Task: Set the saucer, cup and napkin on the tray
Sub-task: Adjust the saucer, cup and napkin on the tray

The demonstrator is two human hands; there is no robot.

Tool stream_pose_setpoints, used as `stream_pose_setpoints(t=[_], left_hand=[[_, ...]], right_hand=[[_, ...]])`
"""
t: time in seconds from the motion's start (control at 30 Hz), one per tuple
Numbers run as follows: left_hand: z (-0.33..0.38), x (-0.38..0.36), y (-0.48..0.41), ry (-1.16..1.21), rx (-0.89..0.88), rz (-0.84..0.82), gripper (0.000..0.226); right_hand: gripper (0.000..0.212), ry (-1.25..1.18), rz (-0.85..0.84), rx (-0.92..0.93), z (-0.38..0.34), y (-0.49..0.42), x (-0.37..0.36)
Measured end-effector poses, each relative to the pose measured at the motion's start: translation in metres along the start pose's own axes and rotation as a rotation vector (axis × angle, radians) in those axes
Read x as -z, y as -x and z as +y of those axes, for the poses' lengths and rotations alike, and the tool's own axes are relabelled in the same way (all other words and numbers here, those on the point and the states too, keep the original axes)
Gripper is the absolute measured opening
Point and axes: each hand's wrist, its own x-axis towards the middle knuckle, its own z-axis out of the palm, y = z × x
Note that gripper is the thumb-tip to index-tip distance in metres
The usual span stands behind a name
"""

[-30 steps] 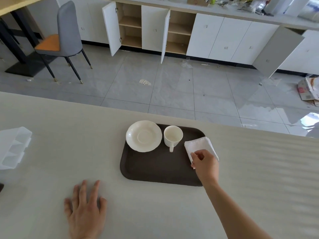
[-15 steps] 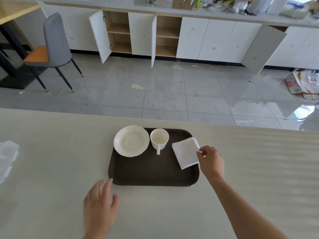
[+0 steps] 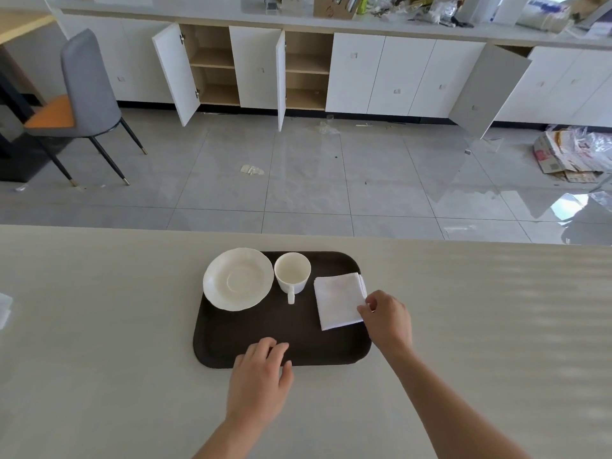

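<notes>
Dark brown, the tray [image 3: 281, 329] sits at the centre of the frame on your pale desk [image 3: 99, 326], and all three pieces are on it. The white saucer [image 3: 237, 278] lies at the tray's upper left, its left rim reaching out past the tray's edge. The cup [image 3: 292, 273] stands upright just right of the saucer, close enough that you cannot tell whether they touch, with its handle pointing toward the bottom of the frame. The folded white napkin [image 3: 339, 300] lies flat at the tray's right side, apart from the cup.

Your right hand [image 3: 389, 318] is at the tray's right edge, thumb and fingertips closed in a pinch on the napkin's right border. Half a second ago it was in nearly the same place by that border, and the napkin has hardly shifted.

Your left hand [image 3: 261, 376] shows the real change. A second ago it lay flat on the desk at the lower left of the frame; now it is over the tray's near edge, fingers slightly curled and resting on the rim, its grip loose and holding nothing.

Your view has also tipped up, showing more of the cabinets [image 3: 364, 74] in the upper frame.
</notes>
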Motion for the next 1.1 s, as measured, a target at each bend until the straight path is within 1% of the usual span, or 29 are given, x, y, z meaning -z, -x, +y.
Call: stream_pose_setpoints(t=[0.1, 0.23, 0.33, 0.43, 0.57, 0.7, 0.83, 0.9, 1.0, 1.1], left_hand=[[-0.001, -0.006, 0.002, -0.08, -0.024, -0.024, 0.026], [-0.002, -0.011, 0.003, -0.161, -0.039, -0.047, 0.023], [-0.001, -0.012, 0.004, -0.187, -0.051, -0.041, 0.023], [0.0, -0.012, 0.005, -0.211, -0.062, -0.049, 0.022], [0.01, -0.007, -0.009, -0.2, -0.051, -0.058, 0.022], [0.026, -0.009, -0.035, -0.192, -0.149, -0.035, 0.03], [0.037, -0.019, -0.056, -0.272, -0.251, -0.04, 0.037], [0.039, -0.024, -0.062, -0.308, -0.279, -0.05, 0.037], [0.038, -0.029, -0.067, -0.317, -0.28, -0.03, 0.031], [0.039, -0.029, -0.075, -0.329, -0.269, -0.006, 0.03]], right_hand=[[0.013, -0.015, 0.018, 0.009, -0.001, 0.007, -0.008], [0.018, -0.006, -0.007, 0.03, -0.003, 0.013, -0.016], [0.017, 0.031, -0.025, 0.057, -0.003, 0.014, -0.017], [0.011, 0.03, -0.036, 0.071, -0.003, 0.013, -0.016], [0.035, 0.008, -0.048, 0.083, 0.002, 0.014, -0.014], [0.048, 0.083, -0.094, 0.17, 0.01, 0.019, -0.013], [0.047, 0.149, -0.094, 0.262, 0.019, 0.018, -0.011], [0.045, 0.196, -0.088, 0.287, 0.022, 0.015, -0.01], [0.043, 0.222, -0.063, 0.307, 0.024, 0.012, -0.01], [0.042, 0.202, -0.039, 0.315, 0.026, 0.01, -0.013]])
